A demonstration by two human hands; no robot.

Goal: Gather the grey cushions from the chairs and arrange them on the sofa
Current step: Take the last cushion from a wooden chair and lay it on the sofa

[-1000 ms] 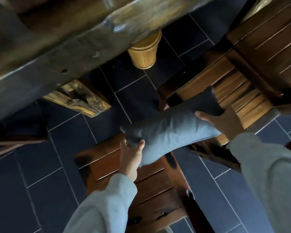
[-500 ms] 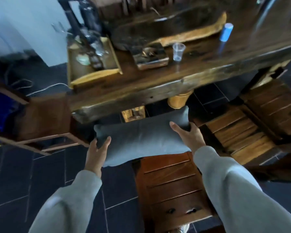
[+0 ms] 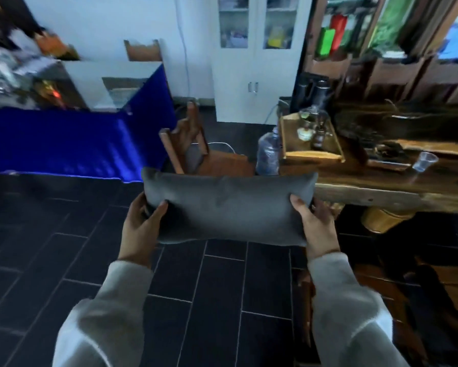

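A grey rectangular cushion (image 3: 229,207) is held level in front of me above the dark tiled floor. My left hand (image 3: 140,230) grips its left end, thumb on top. My right hand (image 3: 319,229) grips its right end the same way. Behind the cushion stands a wooden chair (image 3: 196,152) with a bare seat, its back towards the left. No sofa is in view.
A heavy wooden table (image 3: 381,192) runs along the right, carrying a tray (image 3: 312,152) of tea things and a plastic cup (image 3: 425,161). A large water bottle (image 3: 268,152) stands beside it. A blue-draped table (image 3: 63,144) is left, a white cabinet (image 3: 254,62) behind. A wooden stool (image 3: 386,295) is lower right.
The view has swung up from the floor and stools to the room. Both hands have kept hold of the cushion and carried it away from the stools, now level and higher.
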